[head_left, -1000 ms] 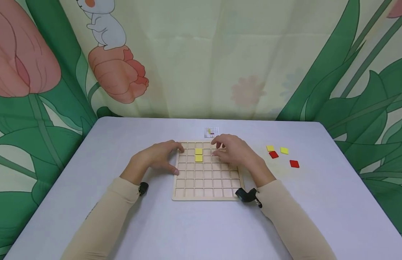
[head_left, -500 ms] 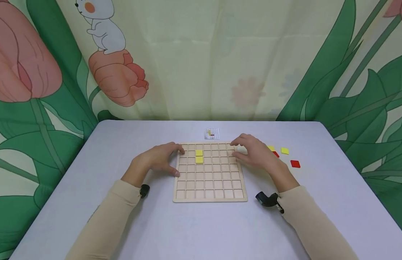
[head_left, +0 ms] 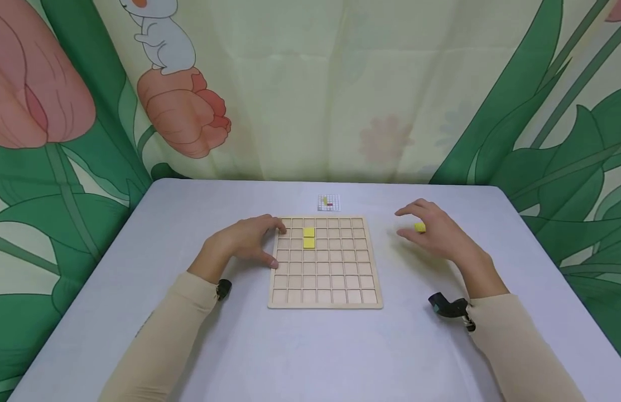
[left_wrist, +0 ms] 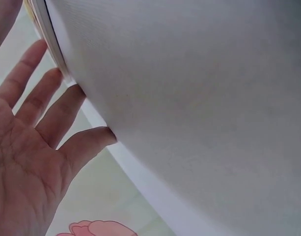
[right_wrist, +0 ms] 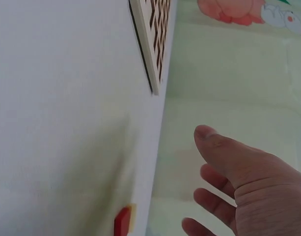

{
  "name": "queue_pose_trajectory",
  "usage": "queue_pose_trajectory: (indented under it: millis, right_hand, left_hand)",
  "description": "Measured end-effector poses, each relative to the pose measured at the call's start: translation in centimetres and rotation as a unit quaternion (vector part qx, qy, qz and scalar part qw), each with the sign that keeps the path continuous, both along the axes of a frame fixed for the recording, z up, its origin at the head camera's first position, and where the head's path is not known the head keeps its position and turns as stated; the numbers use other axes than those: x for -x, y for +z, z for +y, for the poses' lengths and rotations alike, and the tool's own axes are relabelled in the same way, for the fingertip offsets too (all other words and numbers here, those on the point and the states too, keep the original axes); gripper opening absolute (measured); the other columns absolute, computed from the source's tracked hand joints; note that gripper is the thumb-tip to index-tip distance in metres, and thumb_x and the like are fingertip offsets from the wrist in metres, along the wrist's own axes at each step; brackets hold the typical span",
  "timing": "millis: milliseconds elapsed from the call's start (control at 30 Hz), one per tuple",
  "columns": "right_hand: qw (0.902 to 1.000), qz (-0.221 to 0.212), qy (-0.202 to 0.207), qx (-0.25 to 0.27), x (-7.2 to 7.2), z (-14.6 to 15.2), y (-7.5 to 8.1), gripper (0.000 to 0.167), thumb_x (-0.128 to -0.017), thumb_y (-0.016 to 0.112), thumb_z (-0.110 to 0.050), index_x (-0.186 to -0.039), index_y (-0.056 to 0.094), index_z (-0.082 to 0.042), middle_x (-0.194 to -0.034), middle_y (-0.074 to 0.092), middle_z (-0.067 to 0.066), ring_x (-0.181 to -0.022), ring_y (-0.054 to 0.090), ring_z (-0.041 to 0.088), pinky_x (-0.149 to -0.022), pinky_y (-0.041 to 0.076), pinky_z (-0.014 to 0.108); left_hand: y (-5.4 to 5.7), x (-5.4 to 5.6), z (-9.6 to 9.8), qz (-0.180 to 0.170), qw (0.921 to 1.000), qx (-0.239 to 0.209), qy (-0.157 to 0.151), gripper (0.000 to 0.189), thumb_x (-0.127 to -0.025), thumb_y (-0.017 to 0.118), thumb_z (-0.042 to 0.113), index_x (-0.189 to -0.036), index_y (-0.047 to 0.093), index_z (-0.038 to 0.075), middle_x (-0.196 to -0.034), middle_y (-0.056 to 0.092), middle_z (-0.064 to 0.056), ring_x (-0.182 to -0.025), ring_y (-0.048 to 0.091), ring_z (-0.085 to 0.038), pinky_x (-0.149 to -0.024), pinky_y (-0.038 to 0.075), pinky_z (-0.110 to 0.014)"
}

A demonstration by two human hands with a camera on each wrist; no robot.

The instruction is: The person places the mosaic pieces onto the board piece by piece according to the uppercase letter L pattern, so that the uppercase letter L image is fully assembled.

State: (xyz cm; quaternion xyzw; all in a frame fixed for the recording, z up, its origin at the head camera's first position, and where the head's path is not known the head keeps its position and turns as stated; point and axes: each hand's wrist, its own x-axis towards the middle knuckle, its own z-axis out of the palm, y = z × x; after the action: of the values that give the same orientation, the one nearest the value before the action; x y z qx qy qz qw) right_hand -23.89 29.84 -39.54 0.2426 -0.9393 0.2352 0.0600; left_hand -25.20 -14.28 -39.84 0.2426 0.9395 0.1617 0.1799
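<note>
A wooden grid board [head_left: 324, 282] lies on the table, with two yellow square tiles [head_left: 309, 243] set one above the other in its upper cells. At its left edge my left hand [head_left: 247, 240] rests with thumb and fingers spread, touching the rim. To the right of the board my right hand [head_left: 443, 231] hovers, fingers apart and holding nothing. A loose yellow tile [head_left: 419, 227] shows between its thumb and fingers, lying on the table beyond. In the right wrist view a red tile [right_wrist: 122, 222] lies below the hand; other loose tiles are hidden in the head view.
A small printed card [head_left: 328, 202] with a coloured grid pattern lies behind the board. The white tabletop [head_left: 189, 206] ends at a curtain [head_left: 300, 111] printed with flowers and a rabbit.
My right hand has moved from over the board to the right, to the loose tiles, which it now mostly covers. The left hand has stayed at the board's edge.
</note>
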Motion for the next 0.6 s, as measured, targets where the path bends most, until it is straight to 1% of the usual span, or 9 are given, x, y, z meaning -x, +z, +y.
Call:
queue_pose_trajectory:
  millis: [167, 300, 433, 600]
  right_hand:
    - [0.9998, -0.013, -0.016, 0.008, -0.1, 2.1, 0.5, 0.038, -0.092, 0.077, -0.017, -0.128, 0.066, -0.008, -0.127, 0.059, 0.016, -0.122, 0.052, 0.041, -0.102, 0.043, 0.061]
    - [0.9976, -0.051, -0.047, -0.007, -0.3, 3.7, 0.7, 0.044, -0.095, 0.075, -0.022, -0.134, 0.062, -0.008, -0.136, 0.055, 0.020, -0.128, 0.047, 0.044, -0.103, 0.042, 0.067]
    - [0.9929, -0.083, -0.081, -0.029, -0.7, 5.0, 0.7, 0.051, -0.096, 0.073, -0.023, -0.141, 0.057, -0.007, -0.144, 0.049, 0.023, -0.131, 0.044, 0.047, -0.101, 0.044, 0.069]
    - [0.9907, -0.095, -0.089, -0.041, -0.8, 6.2, 0.6, 0.056, -0.096, 0.074, -0.027, -0.144, 0.053, -0.006, -0.148, 0.045, 0.026, -0.132, 0.042, 0.050, -0.099, 0.046, 0.070]
  left_hand:
    - [0.0, 0.2, -0.2, 0.002, 1.0000, -0.003, -0.003, 0.077, -0.072, 0.093, 0.046, -0.136, 0.056, 0.023, -0.145, 0.053, -0.003, -0.136, 0.049, -0.027, -0.114, 0.041, -0.050]
    - [-0.1, 0.3, -0.1, -0.004, 1.0000, -0.002, 0.000, 0.077, -0.072, 0.094, 0.045, -0.136, 0.056, 0.023, -0.146, 0.052, -0.004, -0.138, 0.048, -0.027, -0.116, 0.040, -0.050]
    - [-0.3, 0.2, 0.0, -0.007, 1.0000, -0.001, -0.001, 0.078, -0.072, 0.094, 0.045, -0.136, 0.055, 0.023, -0.145, 0.053, -0.003, -0.138, 0.048, -0.026, -0.116, 0.040, -0.049]
    - [-0.2, 0.2, 0.0, -0.003, 1.0000, 0.007, -0.003, 0.078, -0.072, 0.093, 0.046, -0.136, 0.055, 0.024, -0.145, 0.052, -0.002, -0.136, 0.049, -0.025, -0.114, 0.042, -0.048]
